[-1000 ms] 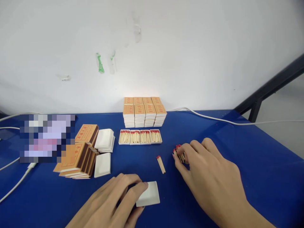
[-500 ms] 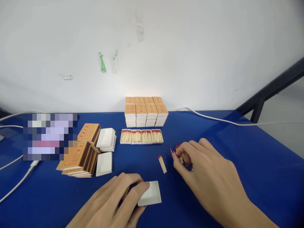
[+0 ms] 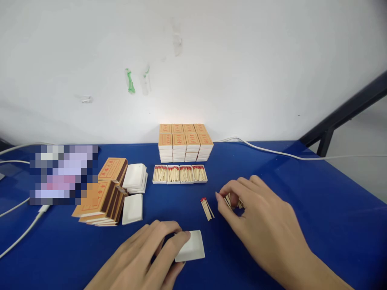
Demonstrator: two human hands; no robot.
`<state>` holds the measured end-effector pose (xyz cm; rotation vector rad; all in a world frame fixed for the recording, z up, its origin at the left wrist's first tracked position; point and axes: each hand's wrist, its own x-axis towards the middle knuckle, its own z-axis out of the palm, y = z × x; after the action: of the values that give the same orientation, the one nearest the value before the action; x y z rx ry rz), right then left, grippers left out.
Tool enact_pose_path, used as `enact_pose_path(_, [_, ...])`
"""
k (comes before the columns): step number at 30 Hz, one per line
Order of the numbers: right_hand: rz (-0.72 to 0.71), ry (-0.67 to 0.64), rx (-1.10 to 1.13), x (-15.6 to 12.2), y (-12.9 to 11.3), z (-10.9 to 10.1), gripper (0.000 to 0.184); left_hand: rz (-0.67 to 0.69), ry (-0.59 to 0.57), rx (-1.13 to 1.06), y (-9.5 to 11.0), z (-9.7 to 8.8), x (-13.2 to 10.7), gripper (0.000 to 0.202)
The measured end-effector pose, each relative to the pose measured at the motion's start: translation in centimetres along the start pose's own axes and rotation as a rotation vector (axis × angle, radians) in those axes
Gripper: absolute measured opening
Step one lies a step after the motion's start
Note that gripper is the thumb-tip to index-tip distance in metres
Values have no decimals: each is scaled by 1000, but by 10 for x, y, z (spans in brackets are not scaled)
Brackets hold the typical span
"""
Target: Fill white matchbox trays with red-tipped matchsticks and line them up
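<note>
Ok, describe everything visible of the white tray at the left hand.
The white tray is a small, shallow, open-topped rectangular box with low sides and a plain pale inside, apparently thin card. No matches show in its visible part; its left end is hidden by the left hand, whose fingers and thumb hold it. It sits low over the blue table, near the viewer; whether its whole base rests there is unclear.

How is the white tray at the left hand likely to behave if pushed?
The white tray is probably light: it looks thin-walled, with nothing visible inside. Being low and broad, it would likely slide rather than tip. Being thin, it may also bend if the left hand squeezes hard.
</note>
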<state>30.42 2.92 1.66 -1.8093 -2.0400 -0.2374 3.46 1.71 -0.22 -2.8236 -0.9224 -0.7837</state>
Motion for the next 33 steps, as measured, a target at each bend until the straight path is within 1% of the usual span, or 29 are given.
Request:
enact_pose_path(2, [0, 31, -84, 0, 5, -1, 21, 1, -11, -8, 0, 0, 0, 29])
enact_pose_path(6, [-47, 1, -162, -4, 11, 0, 27, 9, -10, -7, 0, 0, -2, 28])
enact_pose_path(10, [-42, -42, -114, -4, 11, 0, 26, 8, -25, -5, 1, 2, -2, 29])
enact_pose_path(14, [-24, -103, -28, -4, 8, 0, 28, 10, -13, -4, 1, 2, 0, 29])
enact_pose_path(20, [31, -150, 30, -3, 2, 2, 28, 14, -14, 13, 0, 0, -1, 30])
enact_pose_path(28, [90, -192, 125, -2, -6, 1, 36, 12, -26, -2, 1, -1, 1, 29])
enact_pose_path(33, [136, -224, 154, 0, -7, -1, 37, 15, 8, 14, 0, -1, -1, 29])
